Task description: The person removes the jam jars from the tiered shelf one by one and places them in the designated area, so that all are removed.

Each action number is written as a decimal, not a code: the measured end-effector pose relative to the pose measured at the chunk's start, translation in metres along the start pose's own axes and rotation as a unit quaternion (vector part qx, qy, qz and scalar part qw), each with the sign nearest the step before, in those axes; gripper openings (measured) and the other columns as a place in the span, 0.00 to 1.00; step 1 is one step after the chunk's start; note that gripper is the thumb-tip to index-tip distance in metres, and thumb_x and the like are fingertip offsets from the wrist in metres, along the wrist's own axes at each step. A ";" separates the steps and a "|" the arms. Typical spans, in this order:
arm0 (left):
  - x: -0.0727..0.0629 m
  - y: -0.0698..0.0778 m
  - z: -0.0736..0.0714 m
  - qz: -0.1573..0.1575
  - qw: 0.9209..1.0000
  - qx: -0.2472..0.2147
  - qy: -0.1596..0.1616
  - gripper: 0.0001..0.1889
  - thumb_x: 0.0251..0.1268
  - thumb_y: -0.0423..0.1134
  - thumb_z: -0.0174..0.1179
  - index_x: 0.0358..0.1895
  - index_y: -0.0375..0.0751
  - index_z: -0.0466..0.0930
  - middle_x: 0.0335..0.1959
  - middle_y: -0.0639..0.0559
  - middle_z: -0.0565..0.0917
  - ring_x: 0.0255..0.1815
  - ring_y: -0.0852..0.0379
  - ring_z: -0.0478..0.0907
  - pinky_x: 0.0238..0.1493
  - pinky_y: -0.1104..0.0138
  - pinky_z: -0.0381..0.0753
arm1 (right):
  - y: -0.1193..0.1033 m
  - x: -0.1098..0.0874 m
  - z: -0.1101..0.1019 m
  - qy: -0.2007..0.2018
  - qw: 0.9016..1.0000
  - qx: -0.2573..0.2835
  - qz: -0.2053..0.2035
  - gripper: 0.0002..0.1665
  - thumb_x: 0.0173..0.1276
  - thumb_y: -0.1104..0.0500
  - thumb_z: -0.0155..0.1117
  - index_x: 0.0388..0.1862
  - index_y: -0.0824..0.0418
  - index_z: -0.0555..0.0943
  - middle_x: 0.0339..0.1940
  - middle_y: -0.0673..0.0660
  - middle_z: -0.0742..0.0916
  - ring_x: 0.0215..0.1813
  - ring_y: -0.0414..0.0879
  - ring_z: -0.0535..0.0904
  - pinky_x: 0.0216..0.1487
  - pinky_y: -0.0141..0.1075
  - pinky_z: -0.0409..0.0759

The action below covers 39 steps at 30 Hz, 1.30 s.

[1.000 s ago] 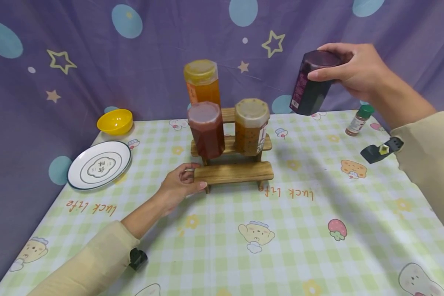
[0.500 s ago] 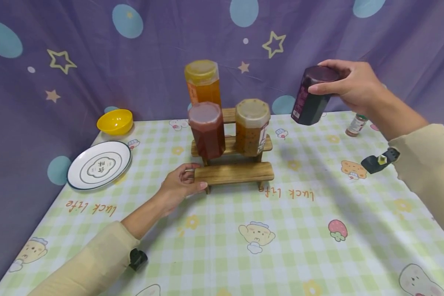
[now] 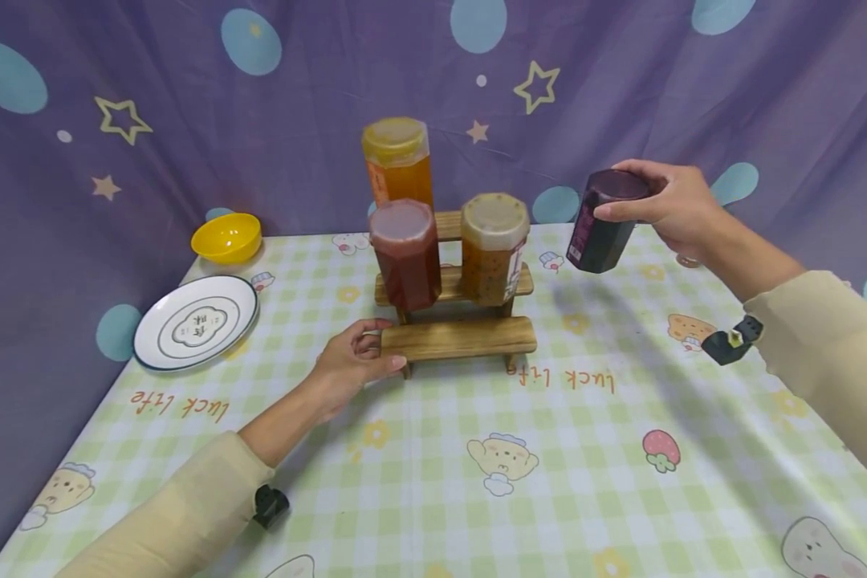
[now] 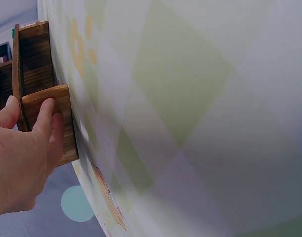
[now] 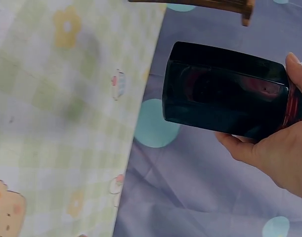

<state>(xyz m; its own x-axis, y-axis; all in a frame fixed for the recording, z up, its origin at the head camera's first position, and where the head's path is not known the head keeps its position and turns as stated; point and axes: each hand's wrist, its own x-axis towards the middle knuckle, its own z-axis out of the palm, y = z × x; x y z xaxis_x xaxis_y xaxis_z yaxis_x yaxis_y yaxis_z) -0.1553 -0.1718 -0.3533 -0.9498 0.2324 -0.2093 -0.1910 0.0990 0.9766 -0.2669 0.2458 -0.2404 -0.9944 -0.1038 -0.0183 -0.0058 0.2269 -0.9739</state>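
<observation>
- Gripping the faceted dark purple jar point(image 3: 598, 233) near its lid, my right hand point(image 3: 675, 201) is being clamped on it, with the thumb on the near side.
- This jar is hanging in the air over the checked tablecloth point(image 3: 433, 490), to the right of the three-step wooden rack point(image 3: 462, 337), and it is not touching the rack.
- My left hand point(image 3: 343, 365) is holding the left end of the lowest step, the thumb lying at the front and the fingers curling behind.
- On the middle step, a faceted red jar point(image 3: 407, 261) is standing at the left and a speckled amber jar point(image 3: 493, 261) at the right.
- Behind the red jar, a yellow-lidded orange jar point(image 3: 408, 178) is standing higher; its base is hiding from view.
- At the left, a white plate point(image 3: 197, 325) with dark rim is lying near a yellow bowl point(image 3: 227, 241).
</observation>
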 end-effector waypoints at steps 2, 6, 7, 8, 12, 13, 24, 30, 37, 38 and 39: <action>0.000 0.000 0.000 0.001 1.000 -0.001 -0.001 0.32 0.57 0.27 0.67 0.65 0.41 0.65 0.27 0.53 0.56 0.26 0.62 0.56 0.53 0.62 0.83 | 0.005 0.000 0.001 0.000 1.000 0.003 0.000 0.38 0.52 0.63 0.78 0.62 0.57 0.73 0.47 0.49 0.82 0.47 0.41 0.78 0.41 0.21 0.81; -0.001 0.000 0.000 0.002 1.000 -0.001 -0.002 0.32 0.57 0.27 0.67 0.65 0.41 0.65 0.27 0.52 0.56 0.26 0.62 0.56 0.53 0.63 0.83 | 0.015 0.000 0.005 0.001 1.000 0.013 -0.005 0.37 0.53 0.65 0.77 0.62 0.60 0.72 0.47 0.49 0.82 0.48 0.41 0.78 0.43 0.21 0.81; -0.001 0.000 0.000 0.002 1.000 -0.002 -0.002 0.32 0.57 0.26 0.67 0.65 0.40 0.65 0.27 0.52 0.56 0.26 0.61 0.56 0.54 0.62 0.83 | 0.017 0.000 0.005 0.003 1.000 0.012 -0.007 0.37 0.52 0.65 0.77 0.61 0.60 0.72 0.46 0.49 0.82 0.48 0.41 0.78 0.43 0.21 0.81; -0.001 0.000 0.000 0.001 1.000 -0.001 -0.002 0.32 0.57 0.27 0.67 0.65 0.40 0.65 0.28 0.52 0.56 0.26 0.62 0.56 0.54 0.62 0.83 | 0.019 0.000 0.006 0.006 1.000 0.007 -0.008 0.37 0.52 0.65 0.77 0.61 0.60 0.72 0.46 0.49 0.82 0.47 0.41 0.78 0.43 0.21 0.81; -0.001 0.001 0.000 -0.003 1.000 -0.001 -0.001 0.32 0.58 0.27 0.67 0.66 0.40 0.64 0.29 0.51 0.56 0.27 0.61 0.57 0.55 0.61 0.83 | 0.028 0.001 0.008 0.015 0.999 -0.026 -0.018 0.36 0.52 0.63 0.78 0.60 0.59 0.74 0.44 0.47 0.82 0.46 0.40 0.78 0.43 0.21 0.80; -0.001 0.001 0.000 -0.004 1.000 -0.002 -0.001 0.32 0.58 0.27 0.67 0.66 0.40 0.64 0.30 0.51 0.56 0.28 0.61 0.57 0.55 0.61 0.83 | 0.030 0.001 0.009 0.017 0.999 -0.032 -0.020 0.35 0.52 0.62 0.78 0.59 0.59 0.75 0.43 0.46 0.83 0.46 0.40 0.78 0.43 0.21 0.80; -0.002 0.001 0.001 0.005 1.000 -0.007 -0.003 0.32 0.58 0.26 0.66 0.66 0.40 0.64 0.28 0.51 0.55 0.26 0.62 0.56 0.55 0.61 0.82 | 0.041 0.002 0.014 0.004 0.999 0.007 -0.033 0.33 0.52 0.68 0.76 0.58 0.62 0.75 0.41 0.46 0.84 0.44 0.38 0.79 0.43 0.21 0.81; -0.001 0.001 0.000 0.004 1.000 -0.005 -0.005 0.32 0.58 0.26 0.66 0.66 0.40 0.65 0.28 0.52 0.56 0.26 0.62 0.56 0.55 0.61 0.82 | 0.048 0.002 0.017 0.001 0.999 0.006 -0.035 0.33 0.52 0.69 0.76 0.58 0.64 0.74 0.41 0.46 0.84 0.44 0.38 0.79 0.43 0.22 0.81; -0.002 0.001 0.000 0.004 1.000 0.003 -0.002 0.32 0.58 0.27 0.67 0.66 0.41 0.65 0.28 0.52 0.56 0.26 0.62 0.56 0.53 0.63 0.83 | 0.055 0.000 0.020 0.006 0.998 -0.057 -0.026 0.38 0.53 0.62 0.77 0.63 0.60 0.72 0.44 0.45 0.82 0.47 0.37 0.78 0.44 0.20 0.79; -0.002 0.001 0.000 0.005 1.000 0.002 -0.001 0.32 0.58 0.27 0.67 0.66 0.41 0.65 0.28 0.51 0.56 0.26 0.61 0.56 0.53 0.63 0.83 | 0.056 -0.001 0.021 0.005 0.998 -0.058 -0.025 0.38 0.53 0.62 0.77 0.63 0.60 0.72 0.45 0.46 0.82 0.47 0.37 0.78 0.44 0.21 0.79; -0.002 0.001 0.000 0.003 1.000 0.004 -0.001 0.32 0.58 0.27 0.67 0.66 0.41 0.65 0.28 0.52 0.56 0.27 0.62 0.57 0.53 0.63 0.83 | 0.058 -0.001 0.022 0.003 0.998 -0.059 -0.025 0.38 0.53 0.62 0.78 0.63 0.60 0.72 0.45 0.46 0.82 0.47 0.37 0.78 0.44 0.21 0.80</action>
<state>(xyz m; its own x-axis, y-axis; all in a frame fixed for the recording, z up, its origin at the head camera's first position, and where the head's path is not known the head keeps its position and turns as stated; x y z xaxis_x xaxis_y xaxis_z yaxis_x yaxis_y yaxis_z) -0.1540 -0.1723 -0.3523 -0.9507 0.2344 -0.2029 -0.1827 0.1053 0.9775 -0.2644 0.2378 -0.3013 -0.9933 -0.1115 0.0307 -0.0665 0.3340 -0.9402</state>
